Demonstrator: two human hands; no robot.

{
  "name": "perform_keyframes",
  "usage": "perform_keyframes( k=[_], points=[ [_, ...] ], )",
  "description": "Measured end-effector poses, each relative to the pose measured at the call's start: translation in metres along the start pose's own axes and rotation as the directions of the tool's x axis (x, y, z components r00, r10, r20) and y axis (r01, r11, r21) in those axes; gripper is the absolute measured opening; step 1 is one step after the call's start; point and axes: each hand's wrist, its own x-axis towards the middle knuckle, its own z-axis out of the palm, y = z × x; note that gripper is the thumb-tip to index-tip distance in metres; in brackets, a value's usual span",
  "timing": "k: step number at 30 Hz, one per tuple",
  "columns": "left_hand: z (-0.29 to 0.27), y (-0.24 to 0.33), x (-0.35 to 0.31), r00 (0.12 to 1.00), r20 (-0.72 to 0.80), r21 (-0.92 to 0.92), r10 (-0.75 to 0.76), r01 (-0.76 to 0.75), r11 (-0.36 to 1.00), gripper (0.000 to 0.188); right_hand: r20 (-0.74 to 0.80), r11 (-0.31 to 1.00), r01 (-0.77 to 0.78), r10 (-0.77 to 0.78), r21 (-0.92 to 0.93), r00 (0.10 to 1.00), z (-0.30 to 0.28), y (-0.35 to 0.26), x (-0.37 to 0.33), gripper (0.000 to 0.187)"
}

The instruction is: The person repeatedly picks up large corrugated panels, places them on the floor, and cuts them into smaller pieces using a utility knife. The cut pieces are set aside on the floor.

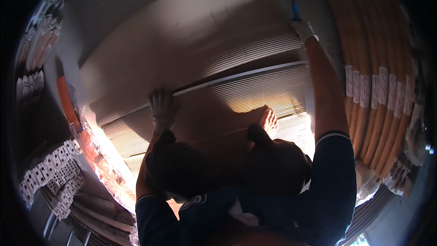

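Observation:
A large sheet of brown corrugated cardboard [182, 27] spreads out in front of me. Across it runs a thin pale straight strip [241, 77]. My left hand [162, 108], in a light glove, lies flat with fingers spread over the left part of the strip. Out at the cardboard's far right edge, my gloved right hand [304, 31] is closed around a slim blue tool [296, 12]. A thin dark tip points away from me, too dim to make out fully. My bare foot [269, 120] rests on the cardboard between my arms.
Long brown wrapped bundles [378, 86] with white labels stand along the right. At the left are stacked white perforated profiles [52, 173], and an orange strip [67, 99] beside clear plastic wrap [98, 159]. More angled profiles [45, 36] lie at the far left.

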Motion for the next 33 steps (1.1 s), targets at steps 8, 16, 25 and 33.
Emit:
perform_keyframes(
  k=[8,16,25,33],
  points=[
    [-0.020,-0.024,0.029,0.988,-0.114,0.180,-0.104,0.124,0.976,0.066,0.019,0.881,0.026,-0.040,0.472,0.999,-0.042,-0.055,-0.002,0.029],
    [-0.043,-0.049,0.078,0.806,0.465,-0.669,-0.366,0.591,0.450,0.061,0.039,0.638,0.036,-0.102,0.769,0.994,-0.048,-0.072,-0.107,0.013],
    [-0.057,-0.020,0.170,0.872,0.428,-0.756,-0.237,0.201,-0.623,0.043,0.255,0.850,-0.049,-0.102,0.524,0.961,-0.029,-0.082,-0.260,0.027],
    [-0.120,0.016,0.180,0.869,-0.104,-0.627,-0.483,0.320,0.710,0.048,-0.134,0.805,0.339,-0.315,0.487,0.940,-0.076,-0.121,-0.277,0.022]
  ],
)
